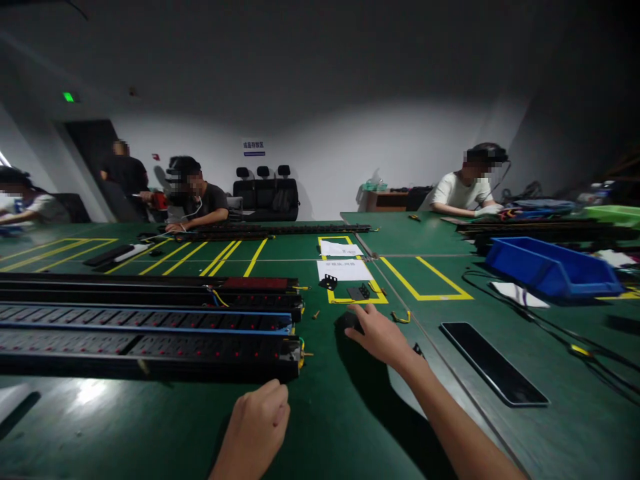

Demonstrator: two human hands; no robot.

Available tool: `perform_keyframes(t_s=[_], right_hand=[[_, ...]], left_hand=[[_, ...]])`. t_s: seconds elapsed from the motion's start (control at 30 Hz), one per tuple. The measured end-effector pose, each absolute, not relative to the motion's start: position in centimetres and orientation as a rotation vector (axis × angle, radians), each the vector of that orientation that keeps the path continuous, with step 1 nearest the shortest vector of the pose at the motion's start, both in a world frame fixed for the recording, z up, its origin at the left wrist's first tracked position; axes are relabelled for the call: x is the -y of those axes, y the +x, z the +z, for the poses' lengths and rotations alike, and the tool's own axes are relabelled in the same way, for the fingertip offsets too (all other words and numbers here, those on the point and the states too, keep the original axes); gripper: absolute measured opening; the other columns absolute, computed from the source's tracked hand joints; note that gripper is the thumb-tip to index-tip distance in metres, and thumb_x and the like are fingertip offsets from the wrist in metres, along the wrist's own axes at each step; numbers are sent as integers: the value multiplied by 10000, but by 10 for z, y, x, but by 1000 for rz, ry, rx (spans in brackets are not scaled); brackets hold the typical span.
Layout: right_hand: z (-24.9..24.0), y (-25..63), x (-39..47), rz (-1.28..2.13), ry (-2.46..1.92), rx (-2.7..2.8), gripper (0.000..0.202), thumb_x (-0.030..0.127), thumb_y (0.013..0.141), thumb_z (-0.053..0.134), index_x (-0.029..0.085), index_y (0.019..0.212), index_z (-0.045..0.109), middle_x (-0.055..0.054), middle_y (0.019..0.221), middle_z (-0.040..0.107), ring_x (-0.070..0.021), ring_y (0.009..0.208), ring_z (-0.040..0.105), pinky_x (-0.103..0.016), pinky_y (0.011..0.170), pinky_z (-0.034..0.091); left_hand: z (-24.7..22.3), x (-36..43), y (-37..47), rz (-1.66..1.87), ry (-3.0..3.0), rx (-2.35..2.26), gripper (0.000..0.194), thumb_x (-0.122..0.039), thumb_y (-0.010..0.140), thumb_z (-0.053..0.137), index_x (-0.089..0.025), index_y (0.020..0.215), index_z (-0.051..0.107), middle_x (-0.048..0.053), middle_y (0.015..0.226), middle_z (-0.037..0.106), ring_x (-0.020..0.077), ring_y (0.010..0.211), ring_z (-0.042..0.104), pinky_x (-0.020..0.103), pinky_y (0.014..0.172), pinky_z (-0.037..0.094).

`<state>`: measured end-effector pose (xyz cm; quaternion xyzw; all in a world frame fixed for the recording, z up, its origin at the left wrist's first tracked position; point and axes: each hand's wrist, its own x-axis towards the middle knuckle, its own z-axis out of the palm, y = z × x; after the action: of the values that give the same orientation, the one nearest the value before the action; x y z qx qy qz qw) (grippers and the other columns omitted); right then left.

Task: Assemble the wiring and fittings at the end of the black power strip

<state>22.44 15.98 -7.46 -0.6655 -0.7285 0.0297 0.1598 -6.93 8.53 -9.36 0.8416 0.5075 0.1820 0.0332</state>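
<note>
My left hand [261, 420] is closed in a fist over the green table, just in front of the near end of the long black socket strips [200, 350]; nothing shows in it. Farther right, my right hand [377, 331] curls its thumb and fingers around a small dark part [353, 323], whose shape is hard to make out. Beyond this hand lie a black bracket [329, 281] with holes and another black bracket [359, 292]. A small screw [316, 315] is near the strip ends, and a short yellow wire [401, 317] lies right of the hand.
A phone-like black slab [493, 363] lies at the right, below a blue bin [553, 267] and black cables [545, 325]. White papers [344, 270] are on the green table [320, 427]. Several people work at the far side, among them one person [463, 190] at the right.
</note>
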Motion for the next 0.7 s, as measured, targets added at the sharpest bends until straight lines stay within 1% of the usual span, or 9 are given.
perform_keyframes(t_s=[0.07,0.13,0.23,0.33,0.43,0.5,0.6,0.67,0.7], right_hand=[[-72,228,-161,8,-1960,2054,449,391,924,531,200,1330,525,-137,1092,630,-289,1002,639,-354,761,467],[-67,236,-162,-7,-2035,2007,449,437,940,492,213,1328,524,-138,1074,650,-296,996,643,-357,753,465],[-62,252,-161,5,-2208,1916,438,453,949,455,189,1283,558,-170,1083,646,-313,981,646,-375,747,466],[-65,265,-159,57,-2329,1901,482,447,909,517,182,1310,555,-193,1104,614,-359,1037,618,-425,759,468],[-73,271,-159,84,-2391,1869,488,379,887,541,201,1341,552,-209,1153,580,-380,1120,574,-457,796,461],[-77,272,-160,109,-2360,1908,491,319,885,538,180,1356,552,-213,1150,576,-359,1110,584,-449,842,452],[-79,269,-163,268,-2168,2036,481,270,894,528,142,1356,555,-195,1145,584,-280,1029,627,-382,897,443],[-76,265,-164,392,-1980,2085,449,284,907,518,162,1336,569,-163,1163,593,-234,999,638,-327,887,450],[-75,264,-165,411,-1920,2086,429,298,912,515,178,1318,582,-148,1166,601,-225,996,639,-315,874,453]], left_hand=[[-92,-84,-68,537,2577,-1571,255,-20,810,370,-185,619,404,-25,621,451,97,532,410,302,556,202],[-90,-82,-68,513,2573,-1585,253,-16,808,367,-184,622,396,-25,624,448,98,535,406,306,557,196],[-88,-81,-67,496,2574,-1586,250,-11,805,365,-185,625,371,-26,628,442,99,536,399,310,559,189],[-87,-81,-66,488,2561,-1592,251,-4,799,368,-185,626,350,-28,628,439,99,531,393,312,560,182],[-87,-81,-66,499,2555,-1601,249,-6,798,378,-186,629,347,-29,629,443,102,535,396,312,564,180],[-88,-81,-67,506,2555,-1601,248,-8,800,382,-186,631,349,-29,631,445,103,541,401,312,566,180],[-88,-81,-66,500,2554,-1593,246,-8,795,387,-185,629,345,-31,626,437,102,539,394,315,564,172],[-87,-81,-66,496,2554,-1591,246,-7,792,387,-185,628,343,-32,623,430,100,535,387,318,563,168],[-87,-81,-67,496,2555,-1591,247,-6,794,386,-184,628,343,-32,623,429,100,535,386,318,562,168]])
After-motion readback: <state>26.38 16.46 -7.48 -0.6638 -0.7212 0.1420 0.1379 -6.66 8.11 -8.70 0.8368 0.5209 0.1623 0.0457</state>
